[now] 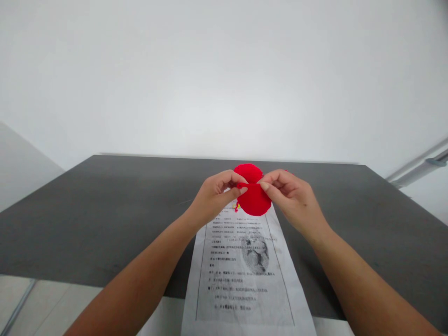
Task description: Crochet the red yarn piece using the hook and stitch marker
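Observation:
Between my hands, above the table, is a soft red crocheted-looking piece (255, 200) with two rounded lobes, one above the other. My left hand (215, 196) pinches its left side between thumb and fingers, where the lobes meet. On the opposite side, the thumb and fingertips of my right hand (294, 198) grip the same fold. A short red strand (236, 207) hangs below my left thumb. Just behind it shows a small yellow patch, too small to make out. Beneath lies a printed sheet (245, 289) with lines of text and a dark oval picture.
The dark grey table (105, 219) reaches back to a white wall (224, 84). The sheet hangs over the table's front edge. A grey metal pipe (420, 170) runs along the far right. Pale floor tiles (52, 303) show at the lower left.

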`<state>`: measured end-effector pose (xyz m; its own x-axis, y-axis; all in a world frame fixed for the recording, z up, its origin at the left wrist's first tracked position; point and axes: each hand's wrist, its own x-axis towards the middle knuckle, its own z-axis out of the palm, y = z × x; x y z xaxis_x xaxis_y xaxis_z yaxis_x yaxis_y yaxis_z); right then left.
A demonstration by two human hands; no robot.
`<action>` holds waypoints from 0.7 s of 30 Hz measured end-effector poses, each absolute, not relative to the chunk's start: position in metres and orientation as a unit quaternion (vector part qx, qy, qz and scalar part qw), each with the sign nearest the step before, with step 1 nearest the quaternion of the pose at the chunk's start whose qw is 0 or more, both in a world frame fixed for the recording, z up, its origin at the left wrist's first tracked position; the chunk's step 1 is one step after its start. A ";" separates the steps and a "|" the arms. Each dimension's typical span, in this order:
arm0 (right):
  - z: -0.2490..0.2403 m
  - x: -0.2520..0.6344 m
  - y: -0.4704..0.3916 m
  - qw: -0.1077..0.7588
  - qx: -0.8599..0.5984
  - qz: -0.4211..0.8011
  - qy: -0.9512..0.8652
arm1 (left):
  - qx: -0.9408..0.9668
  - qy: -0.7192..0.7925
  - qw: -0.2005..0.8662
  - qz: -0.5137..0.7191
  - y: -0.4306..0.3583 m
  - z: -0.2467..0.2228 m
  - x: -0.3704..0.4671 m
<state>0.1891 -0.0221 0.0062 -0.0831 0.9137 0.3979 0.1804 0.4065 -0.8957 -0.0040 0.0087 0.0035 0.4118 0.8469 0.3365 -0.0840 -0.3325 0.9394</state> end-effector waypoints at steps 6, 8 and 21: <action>0.007 0.189 -0.025 0.537 -0.418 0.323 -0.658 | 0.644 0.279 0.534 0.472 0.005 0.006 -0.001; 0.007 0.189 -0.026 0.536 -0.419 0.310 -0.664 | 0.655 0.275 0.513 0.482 0.005 0.005 -0.001; 0.013 0.185 -0.027 0.552 -0.392 0.378 -0.631 | 0.694 0.241 0.446 0.512 0.007 0.003 -0.002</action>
